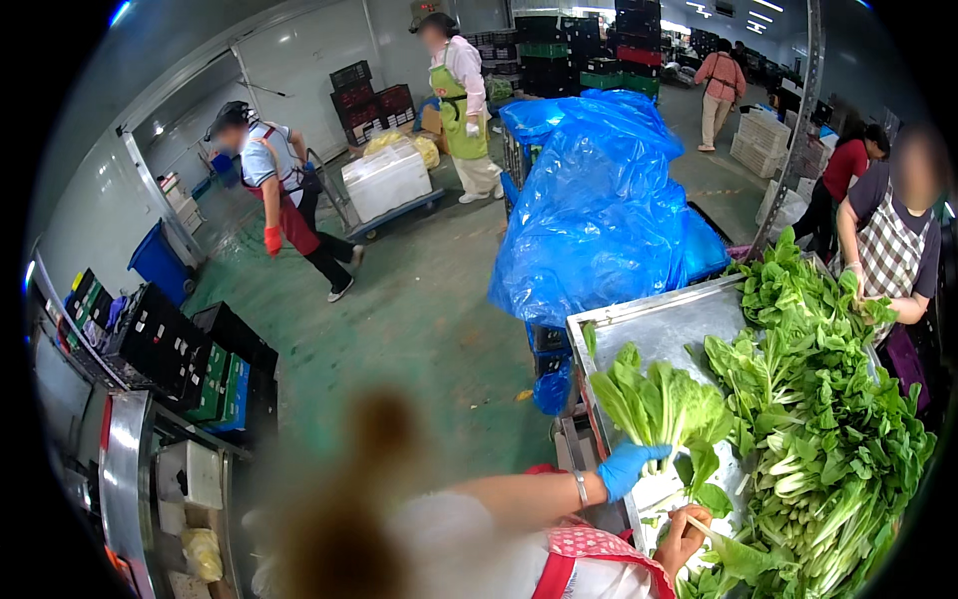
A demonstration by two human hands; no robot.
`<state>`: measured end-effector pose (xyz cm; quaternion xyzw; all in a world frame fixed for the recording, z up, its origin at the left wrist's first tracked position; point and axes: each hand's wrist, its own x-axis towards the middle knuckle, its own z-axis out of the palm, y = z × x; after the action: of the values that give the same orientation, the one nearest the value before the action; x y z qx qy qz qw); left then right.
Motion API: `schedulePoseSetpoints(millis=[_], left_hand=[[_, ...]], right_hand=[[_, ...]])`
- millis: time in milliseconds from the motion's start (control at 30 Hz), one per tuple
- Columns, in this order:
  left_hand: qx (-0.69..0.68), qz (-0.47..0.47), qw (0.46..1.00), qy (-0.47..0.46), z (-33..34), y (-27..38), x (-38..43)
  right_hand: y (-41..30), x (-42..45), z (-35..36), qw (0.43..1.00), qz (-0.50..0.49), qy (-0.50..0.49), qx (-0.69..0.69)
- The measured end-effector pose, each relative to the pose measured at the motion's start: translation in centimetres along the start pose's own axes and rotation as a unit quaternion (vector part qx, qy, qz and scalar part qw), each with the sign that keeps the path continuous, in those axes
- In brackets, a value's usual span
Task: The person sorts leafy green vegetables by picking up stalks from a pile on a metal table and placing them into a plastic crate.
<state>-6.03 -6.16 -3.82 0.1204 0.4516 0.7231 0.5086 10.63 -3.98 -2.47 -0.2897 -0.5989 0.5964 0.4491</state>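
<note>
My left hand [629, 468], in a blue glove, grips a bunch of leafy greens [662, 408] by its pale stems above the near edge of a metal table [673, 322]. Just below it, my bare right hand [682, 528] has its fingers closed on a single leafy stalk [737, 558], whose leaf points right. Loose leaves lie between the two hands. A large heap of leafy greens [808, 464], with bundled white stems, covers the right side of the table.
Blue plastic sheeting [591, 217] covers a stack behind the table. A co-worker in a checked apron [891, 239] handles greens across the heap. Another co-worker [281, 187] pulls a cart with a white foam box [385, 180]. Black crates [161, 337] stand at left.
</note>
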Motion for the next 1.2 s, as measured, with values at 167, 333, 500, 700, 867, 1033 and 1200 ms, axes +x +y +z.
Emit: schedulePoseSetpoints(millis=[167,333,500,700,867,1033,1200], left_hand=[[-0.034,0.063,0.997,0.025,1.6,1.4,-0.5],[0.031,-0.021,0.998,-0.053,1.1,1.6,-2.1],[0.03,-0.032,0.995,-0.088,0.2,-0.9,-1.6],[0.024,-0.042,0.995,-0.088,-1.6,-0.7,-0.8],[0.043,-0.002,0.997,-0.06,-1.6,-0.6,-1.6],[0.048,0.041,0.998,-0.029,-0.5,-0.2,-3.5],[0.066,-0.023,0.996,-0.062,-0.2,-1.5,-3.1]], right_hand=[[1.7,3.9,-6.5,0.976,0.096,-0.01,-0.194],[-1.3,11.8,-13.3,0.938,-0.091,0.15,-0.3],[1.8,16.6,-21.8,0.896,-0.021,0.128,-0.424],[1.1,9.5,-9.2,0.942,0.036,-0.047,-0.331],[1.6,6.8,-6.7,0.813,-0.087,-0.09,-0.568],[-1.3,4.0,-0.9,0.958,0.056,-0.143,-0.242],[0.0,1.9,1.3,0.975,0.17,-0.109,-0.09]])
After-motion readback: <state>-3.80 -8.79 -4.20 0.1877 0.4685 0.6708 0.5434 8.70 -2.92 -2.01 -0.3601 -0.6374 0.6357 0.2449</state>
